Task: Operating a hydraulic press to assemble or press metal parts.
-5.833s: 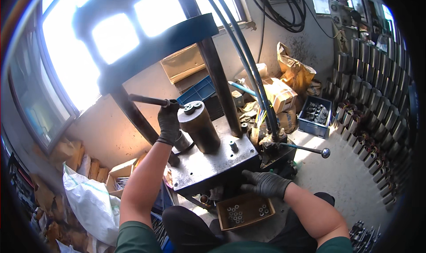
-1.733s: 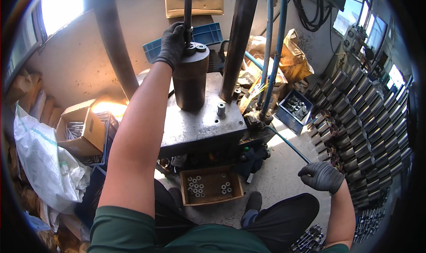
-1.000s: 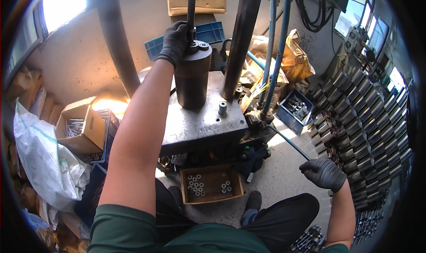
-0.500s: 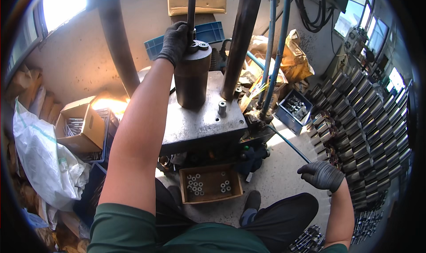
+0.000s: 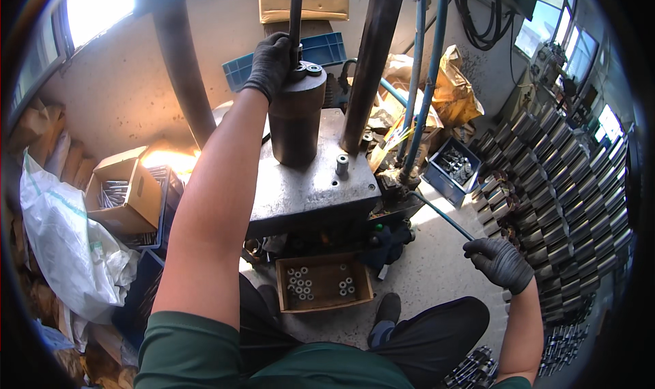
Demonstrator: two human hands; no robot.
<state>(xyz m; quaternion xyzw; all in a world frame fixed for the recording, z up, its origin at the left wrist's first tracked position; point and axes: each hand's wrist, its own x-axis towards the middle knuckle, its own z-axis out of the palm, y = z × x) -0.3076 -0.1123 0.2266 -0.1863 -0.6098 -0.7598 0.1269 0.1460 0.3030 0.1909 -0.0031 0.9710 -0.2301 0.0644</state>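
Note:
My left hand (image 5: 270, 63), in a dark grey glove, is closed beside a dark vertical rod (image 5: 295, 14) above a thick steel cylinder (image 5: 295, 126). Its palm hides whatever the fingers may grip. Two small ring-shaped parts show on the cylinder's top, among them a metal ring (image 5: 313, 69) close to my fingers. The cylinder stands upright on the press's steel table (image 5: 290, 191). A short hollow metal sleeve (image 5: 342, 164) stands on the table to its right. Low at the right, my gloved right hand (image 5: 503, 263) is wrapped round the end of a thin blue lever (image 5: 442, 216).
A wooden tray (image 5: 327, 306) with several small rings lies on the floor between my feet. Dark press columns (image 5: 361, 72) flank the cylinder. Stacked metal cylinders (image 5: 552, 184) line the right side. At left are a cardboard box (image 5: 126, 215) and a white sack (image 5: 68, 242).
My right hand and the lever's end have risen slightly. My left hand stays by the rod, and the cylinder and sleeve look unmoved.

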